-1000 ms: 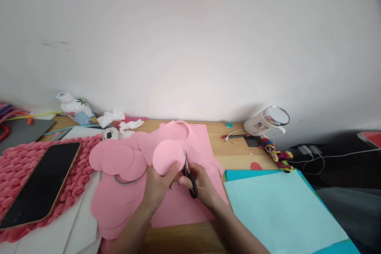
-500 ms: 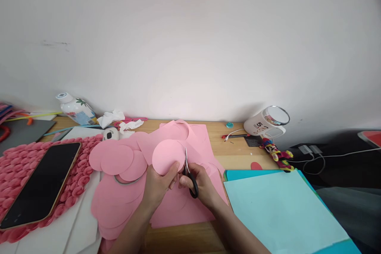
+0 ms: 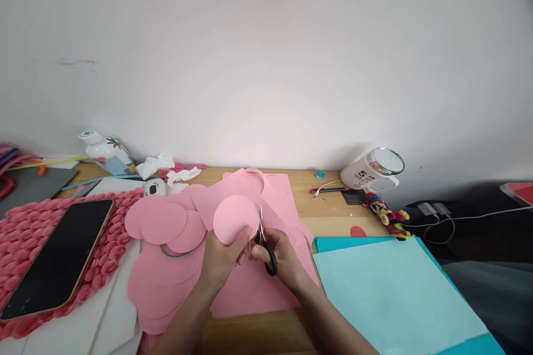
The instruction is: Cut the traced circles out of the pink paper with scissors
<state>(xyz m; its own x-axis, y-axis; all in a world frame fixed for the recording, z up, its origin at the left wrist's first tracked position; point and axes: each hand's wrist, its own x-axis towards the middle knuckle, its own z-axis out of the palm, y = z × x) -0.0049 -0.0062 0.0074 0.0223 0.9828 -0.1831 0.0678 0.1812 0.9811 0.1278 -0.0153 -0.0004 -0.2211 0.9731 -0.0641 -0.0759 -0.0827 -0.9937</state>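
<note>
Found the pink disc (image 3: pixel 235 217) held up just above the middle of the pink sheet pile (image 3: pixel 280 195). Noted the left hand (image 3: pixel 222 259) pinched shut on the disc's lower edge. Noted the right hand (image 3: pixel 285 255) closed through the black loops of the scissors (image 3: pixel 266 244), blades upright against the disc's right rim. Logged a phone (image 3: pixel 58 255) well left of the pile, teal sheets (image 3: pixel 391 294) just right of it, and a tipped mug (image 3: pixel 370 173) beyond its far right corner.

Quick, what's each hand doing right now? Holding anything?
Left hand: closed, holding the pink paper circle.
Right hand: closed, holding the black-handled scissors, blades at the circle's edge.
</note>
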